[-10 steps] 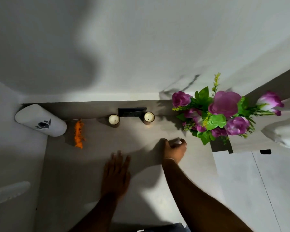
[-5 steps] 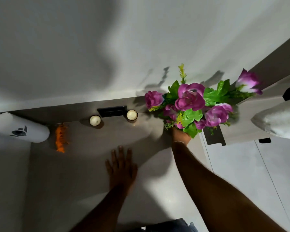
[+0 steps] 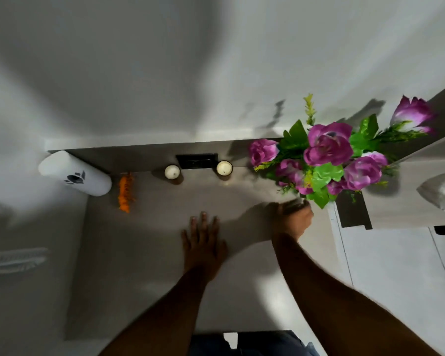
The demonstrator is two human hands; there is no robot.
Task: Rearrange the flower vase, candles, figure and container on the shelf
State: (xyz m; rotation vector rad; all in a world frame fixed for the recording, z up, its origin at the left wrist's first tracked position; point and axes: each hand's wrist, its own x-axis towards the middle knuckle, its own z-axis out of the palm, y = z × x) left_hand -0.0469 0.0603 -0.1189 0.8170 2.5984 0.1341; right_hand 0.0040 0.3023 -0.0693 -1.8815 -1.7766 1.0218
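Observation:
Purple artificial flowers with green leaves fill a vase at the right end of the grey shelf. My right hand is closed around the vase's base, which is mostly hidden under the blooms. Flat on the shelf at its middle lies my left hand, fingers spread. Two white candles stand at the back by the wall. A small orange figure lies at the back left. Beside it, at the left end, is a white cylindrical container with a dark logo.
A black wall socket plate sits between the candles. A white wall rises behind the shelf. To the right is a lighter counter edge with a white cloth-like object. White tiled floor shows at the lower right.
My right hand closed on the vase and carried the flowers left, then back toward the right end of the shelf. My left hand stayed flat on the shelf.

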